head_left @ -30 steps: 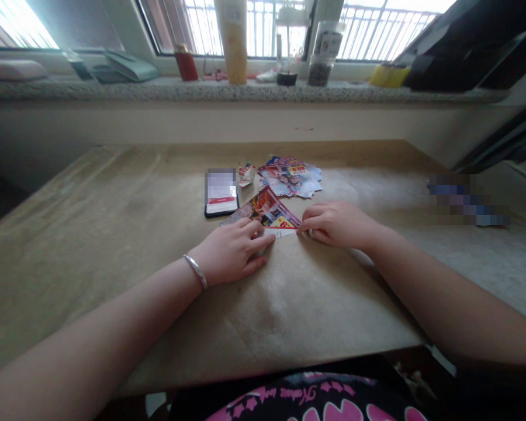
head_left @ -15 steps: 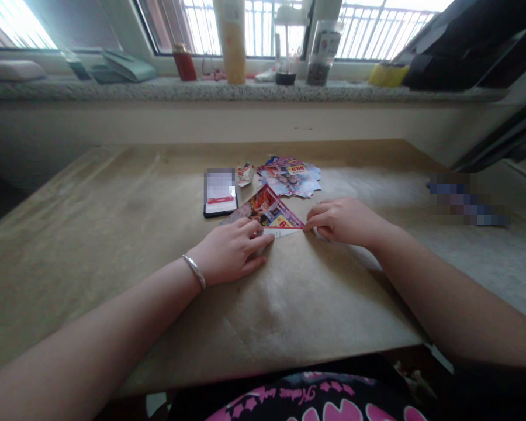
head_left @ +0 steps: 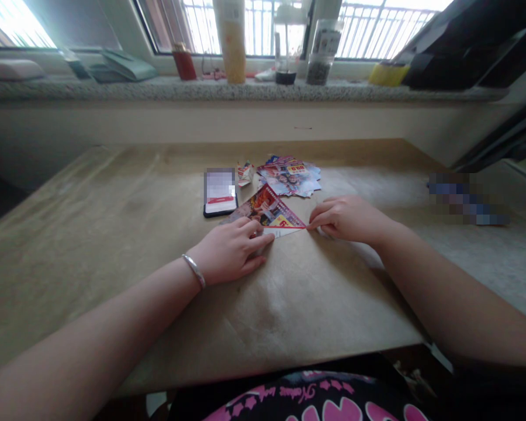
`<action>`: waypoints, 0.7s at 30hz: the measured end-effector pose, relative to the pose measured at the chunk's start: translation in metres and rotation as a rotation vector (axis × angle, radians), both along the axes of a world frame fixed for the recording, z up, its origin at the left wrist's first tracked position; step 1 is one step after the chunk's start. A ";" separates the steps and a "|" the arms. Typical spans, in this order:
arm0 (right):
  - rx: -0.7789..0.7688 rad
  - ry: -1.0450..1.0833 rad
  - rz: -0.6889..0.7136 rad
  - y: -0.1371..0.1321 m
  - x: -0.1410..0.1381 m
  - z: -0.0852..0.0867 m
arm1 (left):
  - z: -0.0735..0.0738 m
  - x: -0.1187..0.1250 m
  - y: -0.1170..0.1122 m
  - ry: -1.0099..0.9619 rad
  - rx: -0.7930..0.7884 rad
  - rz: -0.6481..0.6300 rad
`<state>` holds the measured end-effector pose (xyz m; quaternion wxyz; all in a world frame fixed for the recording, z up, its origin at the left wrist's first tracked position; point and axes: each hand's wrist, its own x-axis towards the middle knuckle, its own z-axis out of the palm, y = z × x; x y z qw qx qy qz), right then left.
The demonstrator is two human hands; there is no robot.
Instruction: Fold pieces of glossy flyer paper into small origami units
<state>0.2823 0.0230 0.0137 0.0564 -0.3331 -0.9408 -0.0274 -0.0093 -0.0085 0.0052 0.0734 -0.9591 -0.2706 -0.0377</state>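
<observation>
A folded colourful printed paper lies on the brown paper-covered table. My left hand, with a silver bracelet at the wrist, presses flat on the paper's near left part, fingers stretched out. At the paper's right corner, my right hand has its fingers pinched together. A pile of similar printed papers lies just beyond. A phone lies to the left of the folded paper.
A small scrap of paper sits between the phone and the pile. A blurred dark object lies on the right. Bottles and jars line the stone windowsill. The table's near edge is by my lap.
My right hand has slid a little to the right along the paper's edge to its corner. My left hand has stayed in place.
</observation>
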 end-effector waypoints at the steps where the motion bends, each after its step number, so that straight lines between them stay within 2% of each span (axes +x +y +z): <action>1: -0.006 0.008 -0.004 0.000 0.001 0.000 | 0.000 0.000 0.000 0.002 0.002 0.000; 5: -0.019 0.026 -0.028 0.002 0.004 -0.003 | -0.001 0.000 0.000 0.001 0.005 0.004; 11: 0.090 0.081 -0.126 0.000 0.002 -0.009 | -0.001 0.000 0.000 -0.002 0.015 -0.004; 15: 0.070 0.136 -0.015 -0.004 -0.008 -0.013 | 0.000 0.001 0.000 0.000 0.025 -0.005; 21: 0.152 0.075 0.101 -0.008 -0.018 -0.009 | 0.000 0.000 0.001 -0.015 0.016 -0.009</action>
